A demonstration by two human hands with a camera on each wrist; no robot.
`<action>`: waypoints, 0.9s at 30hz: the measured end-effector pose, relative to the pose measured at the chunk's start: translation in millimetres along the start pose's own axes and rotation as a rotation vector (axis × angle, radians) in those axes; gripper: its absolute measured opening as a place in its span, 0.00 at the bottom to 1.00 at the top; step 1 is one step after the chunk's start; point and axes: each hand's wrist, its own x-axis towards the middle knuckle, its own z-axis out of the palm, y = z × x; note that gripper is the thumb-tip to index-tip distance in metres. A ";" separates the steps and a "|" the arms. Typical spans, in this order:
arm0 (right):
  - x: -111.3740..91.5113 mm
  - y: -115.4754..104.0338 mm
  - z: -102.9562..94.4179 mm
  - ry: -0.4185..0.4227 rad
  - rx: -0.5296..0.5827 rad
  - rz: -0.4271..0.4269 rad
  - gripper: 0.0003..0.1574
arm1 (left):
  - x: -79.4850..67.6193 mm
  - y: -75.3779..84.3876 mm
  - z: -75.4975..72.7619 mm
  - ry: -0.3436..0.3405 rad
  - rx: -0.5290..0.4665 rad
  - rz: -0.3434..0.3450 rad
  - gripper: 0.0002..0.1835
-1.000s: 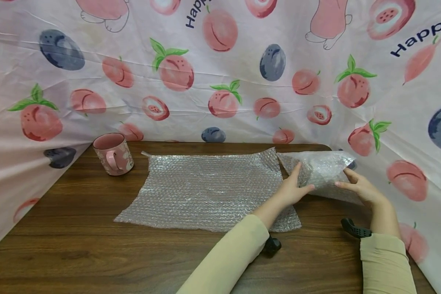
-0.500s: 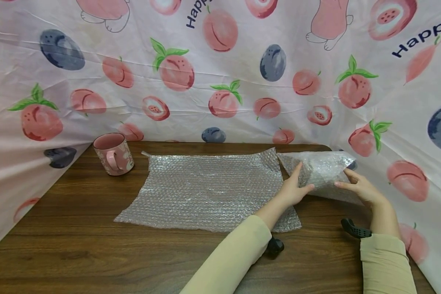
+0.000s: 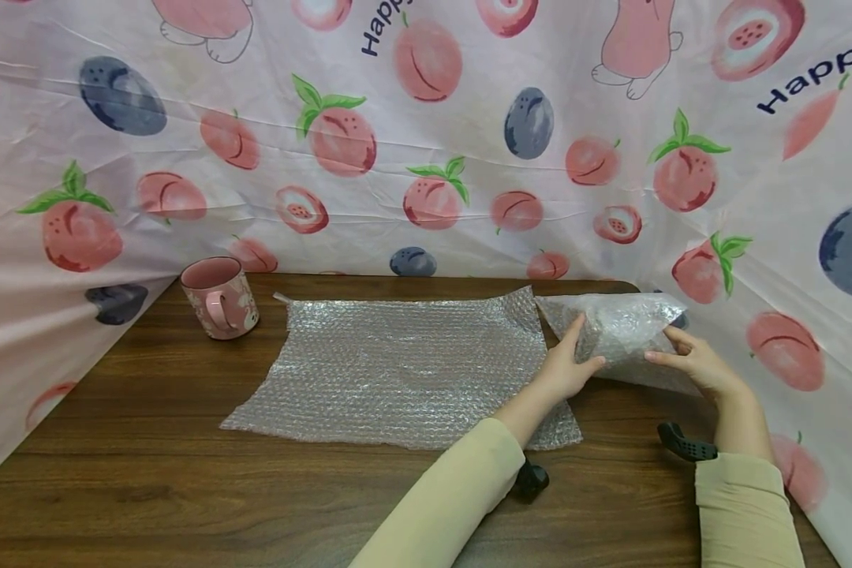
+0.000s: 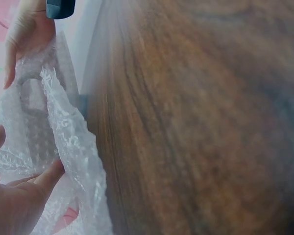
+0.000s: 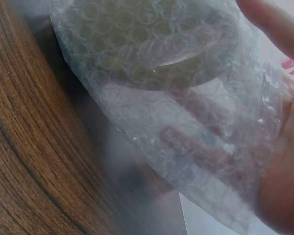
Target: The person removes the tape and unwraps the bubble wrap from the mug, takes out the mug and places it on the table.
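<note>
At the table's far right is a bundle of bubble wrap (image 3: 628, 323), held between both hands. The left hand (image 3: 566, 369) grips its left side, thumb and index finger spread apart. On the right side, the right hand (image 3: 703, 364) holds it with thumb and fingers, some of them hidden behind the plastic. Through the wrap a rounded, yellowish-green thing (image 5: 142, 63) shows in the right wrist view. A loop like a mug handle (image 4: 34, 95) shows through in the left wrist view. A loose flap of wrap hangs below the bundle.
A flat sheet of bubble wrap (image 3: 412, 371) lies mid-table, left of the bundle. Further left stands a pink patterned mug (image 3: 220, 300), upright. A fruit-print cloth (image 3: 468, 118) hangs behind and along both sides of the wooden table (image 3: 184, 497), close to the right hand.
Both hands keep hold of the bundle in nearly the same place. The left forearm has shifted slightly to the right since the first frame. Mug and flat sheet have stayed put.
</note>
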 end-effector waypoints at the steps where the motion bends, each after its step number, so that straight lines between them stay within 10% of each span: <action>1: 0.1 0.1 0.1 0.002 0.000 0.005 0.52 | 0.0 0.1 0.2 0.001 -0.001 0.003 0.41; 27: -6.3 -12.3 -7.2 0.122 -0.052 -0.126 0.39 | 3.1 19.6 -5.0 0.101 -0.002 0.132 0.40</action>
